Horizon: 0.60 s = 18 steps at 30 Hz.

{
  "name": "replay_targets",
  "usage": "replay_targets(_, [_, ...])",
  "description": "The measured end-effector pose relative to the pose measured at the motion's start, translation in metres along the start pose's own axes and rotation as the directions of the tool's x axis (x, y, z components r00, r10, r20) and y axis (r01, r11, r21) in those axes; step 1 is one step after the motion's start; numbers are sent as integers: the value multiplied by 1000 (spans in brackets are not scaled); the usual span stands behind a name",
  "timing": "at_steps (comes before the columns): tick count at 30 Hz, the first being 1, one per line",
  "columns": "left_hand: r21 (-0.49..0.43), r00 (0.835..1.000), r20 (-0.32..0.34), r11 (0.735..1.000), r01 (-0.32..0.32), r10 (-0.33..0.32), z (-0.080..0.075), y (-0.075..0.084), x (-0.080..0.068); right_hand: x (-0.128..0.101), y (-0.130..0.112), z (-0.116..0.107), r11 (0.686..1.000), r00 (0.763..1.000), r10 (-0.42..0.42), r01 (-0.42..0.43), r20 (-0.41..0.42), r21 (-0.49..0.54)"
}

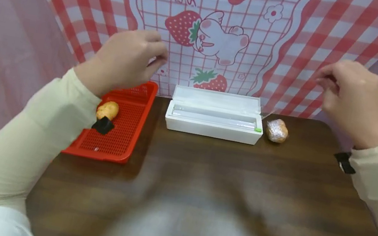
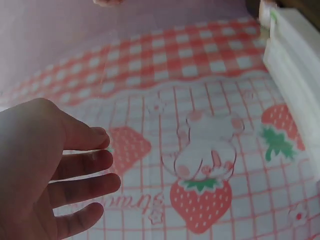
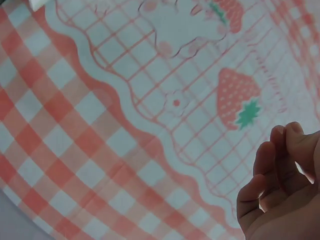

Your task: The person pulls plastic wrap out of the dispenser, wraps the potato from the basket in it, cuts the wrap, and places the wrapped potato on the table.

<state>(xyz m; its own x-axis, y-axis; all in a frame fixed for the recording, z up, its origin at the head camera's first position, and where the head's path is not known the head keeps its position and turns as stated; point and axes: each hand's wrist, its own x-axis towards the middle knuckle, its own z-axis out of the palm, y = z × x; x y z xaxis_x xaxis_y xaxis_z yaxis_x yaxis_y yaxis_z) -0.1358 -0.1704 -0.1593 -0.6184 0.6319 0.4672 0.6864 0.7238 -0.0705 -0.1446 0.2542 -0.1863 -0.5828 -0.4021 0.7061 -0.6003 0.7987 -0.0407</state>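
Both hands are raised above the far side of the table, apart from each other. My left hand (image 1: 129, 57) pinches the edge of a clear sheet of plastic wrap (image 1: 268, 113), thumb against forefinger. My right hand (image 1: 353, 98) pinches too, thumb and fingertips together in the right wrist view. The film is nearly invisible; faint lines of it show between the hands. Below them a white plastic wrap dispenser (image 1: 213, 130) stands with its lid up, a clear roll inside and a green cutter slide at its right end. A film-wrapped potato (image 1: 277, 130) lies beside it.
A red plastic basket (image 1: 128, 141) stands at the left, under my left forearm, with a bare potato (image 1: 108, 110) in it. A strawberry-print cloth (image 1: 216, 68) hangs behind the brown wooden table (image 1: 204, 158).
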Motion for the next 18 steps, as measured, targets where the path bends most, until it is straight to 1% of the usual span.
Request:
replay_targets(2, [-2, 995, -66, 997, -77, 77, 7, 9, -16, -19, -6, -5, 998, 998, -53, 54, -42, 19])
replay_targets(3, [-14, 991, -91, 995, -103, 101, 10, 14, -26, -29, -11, -7, 997, 996, -63, 66, -63, 41])
replay_targets(4, [-23, 988, -103, 992, -121, 118, 14, 20, -36, -40, -16, -7, 994, 993, -84, 90, -85, 63])
replay_targets(6, [-47, 982, -117, 987, -152, 146, 23, 32, -58, -64, -29, -6, 981, 985, -114, 133, -131, 140])
replay_targets(9, [-102, 975, -126, 975, -199, 185, 41, 48, -93, -100, -50, 1, 954, 979, -138, 172, -153, 244])
replay_targets(12, [-142, 950, -190, 951, -276, 247, 70, 64, -122, -136, -64, 12, 935, 979, -152, 186, -133, 302])
replay_targets(15, [-157, 918, -258, 925, -347, 301, 106, 81, -147, -175, -68, 26, 929, 990, -122, 140, -74, 343])
replay_targets(16, [-164, 913, -265, 919, -359, 310, 118, 86, -155, -188, -68, 32, 928, 993, -107, 120, -55, 354])
replay_targets(18, [-177, 918, -236, 915, -363, 319, 140, 97, -169, -213, -68, 43, 927, 997, -80, 79, -15, 366])
